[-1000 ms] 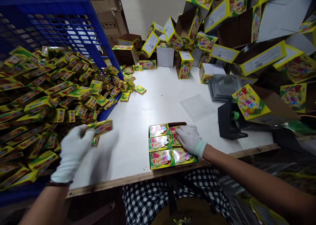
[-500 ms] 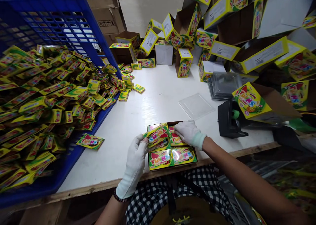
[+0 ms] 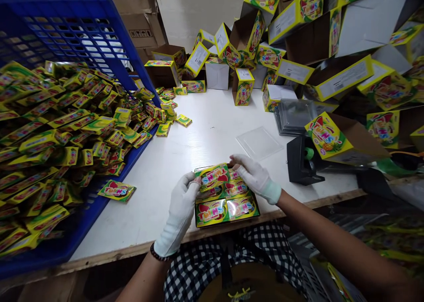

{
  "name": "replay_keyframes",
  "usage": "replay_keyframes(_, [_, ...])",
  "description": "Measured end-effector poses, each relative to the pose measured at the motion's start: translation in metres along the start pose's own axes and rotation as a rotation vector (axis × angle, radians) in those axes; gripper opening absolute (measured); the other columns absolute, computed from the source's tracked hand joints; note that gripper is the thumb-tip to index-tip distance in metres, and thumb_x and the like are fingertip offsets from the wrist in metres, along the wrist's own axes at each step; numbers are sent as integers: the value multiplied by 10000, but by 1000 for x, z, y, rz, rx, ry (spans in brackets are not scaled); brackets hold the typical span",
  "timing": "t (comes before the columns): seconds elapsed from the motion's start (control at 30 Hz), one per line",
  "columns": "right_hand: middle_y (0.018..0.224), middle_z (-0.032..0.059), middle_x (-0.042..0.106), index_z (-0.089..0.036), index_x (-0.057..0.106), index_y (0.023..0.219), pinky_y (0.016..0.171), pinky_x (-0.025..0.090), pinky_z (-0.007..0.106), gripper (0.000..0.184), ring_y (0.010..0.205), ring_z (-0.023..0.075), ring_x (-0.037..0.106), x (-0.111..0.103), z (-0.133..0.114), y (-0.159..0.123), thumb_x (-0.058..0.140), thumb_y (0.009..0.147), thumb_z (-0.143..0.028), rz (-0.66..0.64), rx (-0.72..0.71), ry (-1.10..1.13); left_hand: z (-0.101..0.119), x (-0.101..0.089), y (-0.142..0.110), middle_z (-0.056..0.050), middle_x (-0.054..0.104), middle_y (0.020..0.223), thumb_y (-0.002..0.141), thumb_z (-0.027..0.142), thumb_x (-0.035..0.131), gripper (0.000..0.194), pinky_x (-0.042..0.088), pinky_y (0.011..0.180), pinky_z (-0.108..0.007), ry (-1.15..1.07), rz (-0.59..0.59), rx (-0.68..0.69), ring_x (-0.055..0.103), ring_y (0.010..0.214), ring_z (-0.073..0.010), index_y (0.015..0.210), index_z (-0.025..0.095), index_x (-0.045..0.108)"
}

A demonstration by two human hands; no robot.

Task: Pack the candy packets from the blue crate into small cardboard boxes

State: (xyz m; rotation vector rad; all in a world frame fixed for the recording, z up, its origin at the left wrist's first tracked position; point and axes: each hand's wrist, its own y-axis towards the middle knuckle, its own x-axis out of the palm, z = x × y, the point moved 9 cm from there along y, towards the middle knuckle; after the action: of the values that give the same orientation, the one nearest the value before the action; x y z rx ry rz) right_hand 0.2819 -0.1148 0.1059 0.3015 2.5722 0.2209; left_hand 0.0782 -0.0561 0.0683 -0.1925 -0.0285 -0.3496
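**Head view.** Left hand (image 3: 180, 209), white cotton glove, dark beaded bracelet (image 3: 157, 252) at wrist: fingers (image 3: 194, 180) closed on left end of a yellow Twins packet (image 3: 212, 177), gripping it. Packet held tilted, just above the far-left part of an open brown box (image 3: 256, 209), near the table's (image 3: 202, 130) front edge, about midway along it.

Right hand (image 3: 256, 178), also gloved: fingers (image 3: 236, 160) curled, at the packet's right end, over the box's far side. Touching the packet or only beside it: cannot tell. Grasp not confirmed.

Box contents: Twins packets in rows, two lying flat in the front row (image 3: 212, 213). Far-row packets partly hidden by hands.

Left of hands: blue plastic crate (image 3: 66, 15), tilted, heaped with loose packets (image 3: 56, 152), which spill onto the table's far-left area. One loose packet (image 3: 116, 190) lies flat against the crate's near wall.

Right of hands: clear plastic sheet (image 3: 259, 143) flat on table; stack of clear trays (image 3: 293, 116) behind it; black tape dispenser (image 3: 304, 163) near right end. Yellow Twins cartons (image 3: 243, 86) stand along the far edge, others piled above right. Brown shipping cartons (image 3: 132, 19) beyond crate.
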Motion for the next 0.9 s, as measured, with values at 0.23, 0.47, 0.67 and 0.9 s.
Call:
replay_keyframes(0.23, [962, 37, 722, -192, 668, 1001, 804, 495, 312, 214, 885, 183, 658, -36, 0, 19, 505, 877, -254, -23, 92, -193, 37, 33, 9, -140, 641, 1268, 894, 412, 553, 444, 511, 1006, -425, 332, -43, 245, 625, 1145, -251, 1241, 135, 573])
replay_keyframes(0.47, [943, 48, 705, -208, 685, 938, 768, 443, 308, 212, 877, 201, 619, -3, 59, 11, 484, 912, -268, -6, 245, -403, -1, 12, 16, -180, 507, 1446, 937, 388, 484, 454, 319, 1197, -503, 706, 31, 447, 435, 1389, -279, 1299, 121, 544])
replay_keyframes(0.67, [1143, 128, 615, -188, 661, 1132, 899, 390, 438, 298, 1042, 298, 518, 34, 31, 0, 476, 956, -341, -24, -21, -860, -15, 5, 9, -155, 514, 1444, 974, 393, 422, 459, 337, 1196, -453, 589, 68, 422, 460, 1372, -232, 1343, 133, 505])
replay_keyframes(0.9, [1309, 233, 550, -50, 498, 1397, 1112, 243, 603, 504, 1348, 410, 340, 57, 26, -26, 433, 957, -288, -156, -221, -976, -1, -132, 29, -200, 476, 1453, 864, 396, 551, 557, 285, 1200, -424, 1116, 348, 274, 377, 1426, -292, 1334, 100, 507])
